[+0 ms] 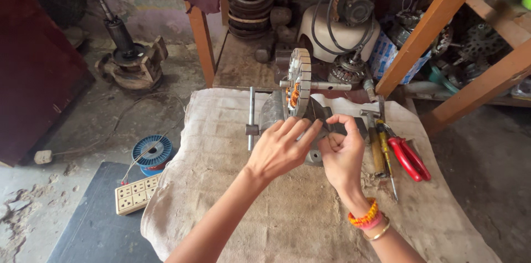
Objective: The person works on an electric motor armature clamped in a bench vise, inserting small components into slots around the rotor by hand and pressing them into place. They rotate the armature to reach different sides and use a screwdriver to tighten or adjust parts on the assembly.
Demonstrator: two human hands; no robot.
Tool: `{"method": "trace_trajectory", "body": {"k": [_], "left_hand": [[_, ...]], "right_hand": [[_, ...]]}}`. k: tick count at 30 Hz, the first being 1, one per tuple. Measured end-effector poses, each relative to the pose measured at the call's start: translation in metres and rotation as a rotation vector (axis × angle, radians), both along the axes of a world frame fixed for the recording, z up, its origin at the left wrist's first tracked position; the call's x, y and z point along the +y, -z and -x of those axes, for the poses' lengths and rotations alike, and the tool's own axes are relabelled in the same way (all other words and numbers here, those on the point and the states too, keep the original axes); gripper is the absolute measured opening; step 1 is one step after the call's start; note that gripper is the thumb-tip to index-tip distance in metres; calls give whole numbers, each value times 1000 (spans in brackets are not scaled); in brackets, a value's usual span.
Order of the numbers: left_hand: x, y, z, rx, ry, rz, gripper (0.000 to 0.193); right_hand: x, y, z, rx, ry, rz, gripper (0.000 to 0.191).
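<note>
The stator disc point(299, 83) stands on edge on its shaft at about 12 o'clock on the burlap-covered bench point(232, 147), and the left hand point(279, 149) rests spread fingers against its lower rim while the right hand point(343, 155) pinches something thin — likely fine winding wire, too small to tell. Best to steady the disc and keep that pinch taut, I judge. At 9 o'clock, a blue spool point(152, 152) lies on the floor; no container shows its contents.

Burlap-covered table point(232, 130) carries stator point(299, 82), pliers point(408, 157), screwdrivers point(381, 155).
</note>
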State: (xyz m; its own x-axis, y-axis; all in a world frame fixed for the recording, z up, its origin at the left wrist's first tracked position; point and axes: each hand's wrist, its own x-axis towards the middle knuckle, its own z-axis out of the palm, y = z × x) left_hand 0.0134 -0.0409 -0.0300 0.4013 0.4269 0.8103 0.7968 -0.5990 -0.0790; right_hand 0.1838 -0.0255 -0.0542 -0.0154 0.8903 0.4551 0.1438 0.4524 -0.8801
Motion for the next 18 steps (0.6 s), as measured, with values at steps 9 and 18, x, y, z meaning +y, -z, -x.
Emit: {"method": "trace_trajectory", "body": {"k": [9,18], "left_hand": [[-1,-4,-10,-235,52,50,30],[-5,-18,2,-525,192,147,20]], "right_hand": [[-6,-40,-15,-324,46,-86,51],[20,-90,-9,-496,-396,-463,81]]}}
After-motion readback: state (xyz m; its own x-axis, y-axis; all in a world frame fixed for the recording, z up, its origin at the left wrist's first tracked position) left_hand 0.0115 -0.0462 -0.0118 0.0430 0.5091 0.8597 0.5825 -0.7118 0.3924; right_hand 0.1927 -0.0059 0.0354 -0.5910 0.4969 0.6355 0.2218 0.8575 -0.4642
